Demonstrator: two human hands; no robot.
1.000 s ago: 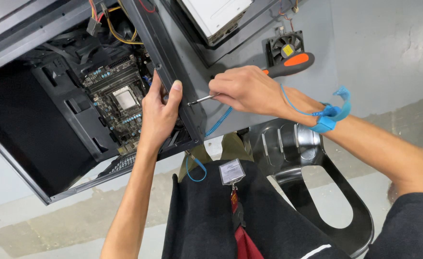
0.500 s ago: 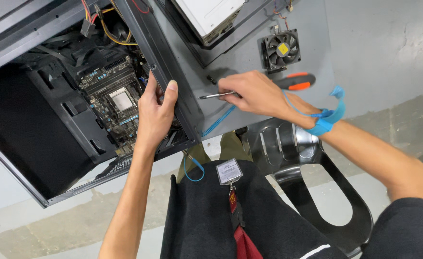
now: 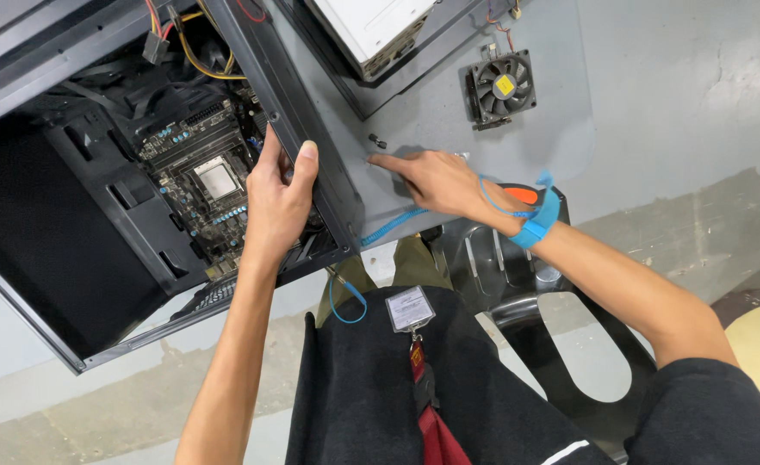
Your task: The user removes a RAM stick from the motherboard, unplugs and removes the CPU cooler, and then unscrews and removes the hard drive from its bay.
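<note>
My left hand [image 3: 278, 202] grips the black front edge of an open computer case [image 3: 311, 146], beside the motherboard [image 3: 192, 159] with its bare square processor socket. My right hand [image 3: 430, 179] lies flat on the grey tabletop [image 3: 431, 103], fingers stretched left toward a small black screw [image 3: 377, 139]. An orange and black screwdriver handle [image 3: 522, 194] shows behind that wrist, mostly hidden. A blue wrist strap [image 3: 536, 220] circles the right wrist, its coiled blue cord [image 3: 393, 226] running to the case.
A black cooling fan [image 3: 502, 84] lies on the table at the back. A white metal box [image 3: 371, 26] sits at the top. Yellow and red cables [image 3: 186, 39] hang inside the case. A black chair [image 3: 569, 353] stands below my right arm.
My right hand has lowered the screwdriver and stretched flat onto the table toward the screw. My left hand has kept its grip on the case edge.
</note>
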